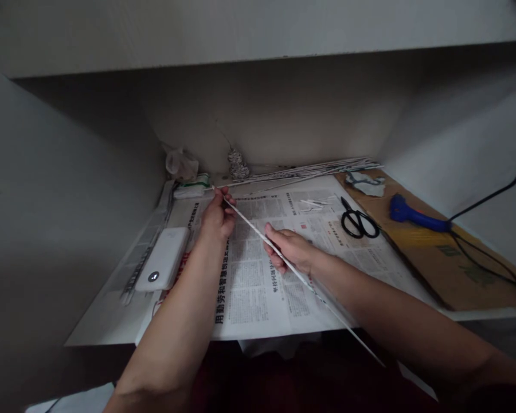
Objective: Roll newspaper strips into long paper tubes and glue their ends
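Note:
A long, thin rolled paper stick (250,222), white with a few dark marks, slants across the view from the far left down past the table's front edge. My left hand (219,215) pinches it close to its far end. Lower down, my right hand (290,248) has its fingers closed round the same stick, thumb on top. Both hands are above newspaper sheets (249,287) spread on the table. Along the back lies a bundle of similar paper sticks (309,171).
Black-handled scissors (358,223) and short white pieces (316,204) lie on the newspaper. To the right, a blue corded tool (419,215), like a glue gun, rests on cardboard (438,269). A white power bank (163,258) sits left. A shelf (258,34) overhangs; walls flank both sides.

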`<state>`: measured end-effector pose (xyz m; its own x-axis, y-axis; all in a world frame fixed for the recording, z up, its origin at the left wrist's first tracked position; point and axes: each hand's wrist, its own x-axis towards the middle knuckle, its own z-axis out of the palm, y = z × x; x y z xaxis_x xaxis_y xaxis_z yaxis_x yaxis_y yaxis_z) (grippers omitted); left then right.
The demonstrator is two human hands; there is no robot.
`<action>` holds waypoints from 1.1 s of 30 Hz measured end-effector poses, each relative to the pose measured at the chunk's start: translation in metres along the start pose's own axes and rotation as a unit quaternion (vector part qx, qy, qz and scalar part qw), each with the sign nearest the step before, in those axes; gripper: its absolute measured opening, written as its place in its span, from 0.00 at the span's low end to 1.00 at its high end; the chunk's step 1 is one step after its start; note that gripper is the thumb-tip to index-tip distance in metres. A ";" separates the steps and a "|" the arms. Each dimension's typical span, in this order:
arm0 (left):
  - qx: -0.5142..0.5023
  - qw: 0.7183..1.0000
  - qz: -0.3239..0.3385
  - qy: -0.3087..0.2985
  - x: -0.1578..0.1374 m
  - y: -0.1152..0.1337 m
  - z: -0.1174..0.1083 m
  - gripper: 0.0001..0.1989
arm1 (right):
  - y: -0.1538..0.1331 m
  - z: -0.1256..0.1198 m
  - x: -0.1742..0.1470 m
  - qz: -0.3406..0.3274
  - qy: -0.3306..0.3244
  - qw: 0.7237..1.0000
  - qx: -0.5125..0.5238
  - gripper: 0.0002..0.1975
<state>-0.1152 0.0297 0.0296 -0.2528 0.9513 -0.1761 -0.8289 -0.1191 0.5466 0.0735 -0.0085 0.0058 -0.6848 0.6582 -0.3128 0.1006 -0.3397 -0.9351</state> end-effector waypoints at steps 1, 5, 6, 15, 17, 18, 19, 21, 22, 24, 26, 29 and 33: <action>-0.002 1.000 -0.001 0.001 0.000 0.000 0.000 0.12 | -0.001 -0.001 0.000 0.007 -0.012 1.000 0.003 0.27; -0.008 1.000 0.001 0.004 0.000 0.001 0.000 0.12 | 0.000 -0.002 -0.001 -0.013 -0.003 0.998 -0.065 0.26; -0.007 1.000 0.002 0.004 0.000 0.001 0.000 0.11 | 0.000 -0.001 -0.002 -0.020 0.006 0.996 -0.082 0.26; -0.012 1.000 0.000 0.006 0.001 0.004 -0.001 0.12 | -0.012 -0.014 -0.007 0.042 -0.143 0.989 0.004 0.21; -0.021 1.000 -0.003 0.002 0.002 0.005 -0.002 0.12 | -0.013 -0.017 -0.008 0.033 -0.164 0.986 0.004 0.15; -0.025 1.000 -0.003 -0.002 0.003 0.006 -0.003 0.12 | -0.013 -0.017 -0.008 0.029 -0.164 0.986 -0.004 0.14; -0.028 1.000 -0.003 -0.007 0.003 0.007 -0.003 0.12 | -0.013 -0.017 -0.009 0.028 -0.160 0.987 -0.015 0.15; -0.034 0.999 -0.002 -0.017 0.004 0.007 -0.004 0.11 | -0.012 -0.016 -0.009 0.026 -0.145 0.989 -0.031 0.15; -0.038 0.999 -0.001 -0.022 0.004 0.008 -0.004 0.12 | -0.012 -0.015 -0.008 0.026 -0.139 0.989 -0.035 0.15; -0.042 0.999 0.001 -0.029 0.003 0.008 -0.003 0.12 | -0.011 -0.013 -0.007 0.027 -0.136 0.990 -0.039 0.16; -0.042 0.999 0.005 -0.031 0.003 0.007 -0.003 0.12 | -0.009 -0.011 -0.006 0.023 -0.124 0.991 -0.053 0.18; -0.027 0.999 0.017 -0.026 0.002 0.006 -0.002 0.11 | -0.004 -0.009 -0.003 -0.012 -0.047 0.992 -0.120 0.19; -0.005 0.999 0.036 -0.007 0.002 0.003 -0.002 0.11 | 0.003 -0.003 -0.003 -0.110 0.063 0.970 -0.207 0.17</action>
<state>-0.1194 0.0307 0.0293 -0.3040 0.9444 -0.1252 -0.8145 -0.1894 0.5484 0.0780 -0.0092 0.0029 -0.6320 0.7695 -0.0917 0.2615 0.1004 -0.9600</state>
